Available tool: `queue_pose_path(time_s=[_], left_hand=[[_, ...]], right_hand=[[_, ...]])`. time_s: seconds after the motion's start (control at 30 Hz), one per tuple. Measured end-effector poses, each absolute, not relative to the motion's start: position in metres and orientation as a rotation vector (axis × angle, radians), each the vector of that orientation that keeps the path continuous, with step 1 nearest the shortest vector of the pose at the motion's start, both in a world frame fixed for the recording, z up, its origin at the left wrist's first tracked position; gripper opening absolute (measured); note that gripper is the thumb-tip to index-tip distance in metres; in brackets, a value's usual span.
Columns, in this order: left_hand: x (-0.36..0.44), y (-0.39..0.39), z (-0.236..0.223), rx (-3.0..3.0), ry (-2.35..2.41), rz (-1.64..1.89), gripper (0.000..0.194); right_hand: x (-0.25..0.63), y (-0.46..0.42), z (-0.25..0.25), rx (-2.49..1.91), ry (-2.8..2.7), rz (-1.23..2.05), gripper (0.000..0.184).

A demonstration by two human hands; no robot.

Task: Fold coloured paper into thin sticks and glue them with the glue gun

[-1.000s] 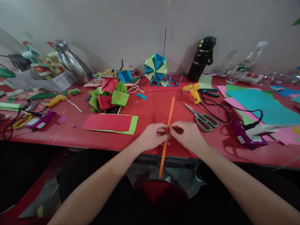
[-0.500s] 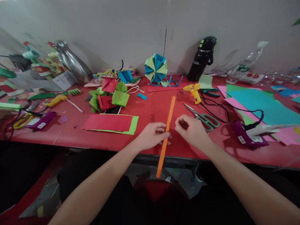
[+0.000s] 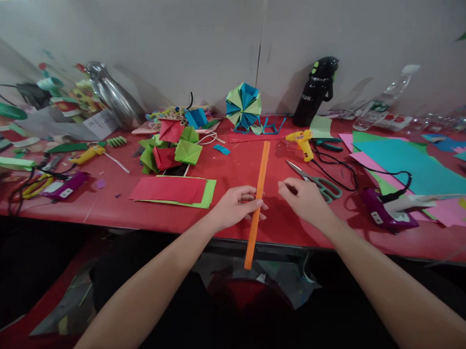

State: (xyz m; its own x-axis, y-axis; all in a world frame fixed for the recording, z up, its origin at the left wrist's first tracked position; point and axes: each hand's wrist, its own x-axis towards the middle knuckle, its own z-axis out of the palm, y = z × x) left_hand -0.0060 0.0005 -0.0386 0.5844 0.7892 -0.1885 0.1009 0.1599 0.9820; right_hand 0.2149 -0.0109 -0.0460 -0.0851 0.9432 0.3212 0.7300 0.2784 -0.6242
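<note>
A long, narrow orange paper strip (image 3: 255, 222) stands nearly lengthwise before me, its near end past the table's front edge. My left hand (image 3: 239, 205) pinches it around the middle, thumb in front and fingers behind. To the right of the strip, apart from it, my right hand (image 3: 303, 198) is loosely closed with thumb and fingers drawn together; I see nothing in it. Just behind that hand lie scissors (image 3: 325, 189) with grey-green handles, partly covered by it. Left of my left hand, red paper sheets (image 3: 166, 189) rest on green ones (image 3: 208, 198).
A yellow glue gun (image 3: 304, 143) and its black cable lie behind the scissors. Purple power strips (image 3: 389, 215) sit on both sides. Folded paper pieces (image 3: 187, 153), a blue-green paper wheel (image 3: 243, 107), a black bottle (image 3: 315, 93) and coloured sheets (image 3: 419, 162) surround the work area.
The orange strip looks straighter and has turned a little, its far end shifting left and upward. My right hand has drawn slightly away to the right.
</note>
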Motion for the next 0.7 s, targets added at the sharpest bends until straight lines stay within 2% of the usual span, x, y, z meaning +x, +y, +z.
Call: queue_pose_path(time_s=[0.1,0.23,0.53,0.7], left_hand=[[-0.005,-0.001,-0.038,1.286,0.852,0.613,0.027],[-0.002,-0.002,-0.036,1.214,0.870,0.625,0.029],[-0.001,-0.002,-0.046,1.212,0.865,0.661,0.029],[0.001,-0.002,-0.051,1.219,0.875,0.691,0.033]], right_hand=[[0.214,-0.011,-0.050,-1.381,-1.887,0.386,0.015],[0.211,-0.013,-0.053,-1.371,-1.879,0.408,0.022],[0.196,-0.023,-0.046,-1.290,-1.777,0.673,0.018],[0.190,-0.024,-0.050,-1.326,-1.698,0.708,0.015]])
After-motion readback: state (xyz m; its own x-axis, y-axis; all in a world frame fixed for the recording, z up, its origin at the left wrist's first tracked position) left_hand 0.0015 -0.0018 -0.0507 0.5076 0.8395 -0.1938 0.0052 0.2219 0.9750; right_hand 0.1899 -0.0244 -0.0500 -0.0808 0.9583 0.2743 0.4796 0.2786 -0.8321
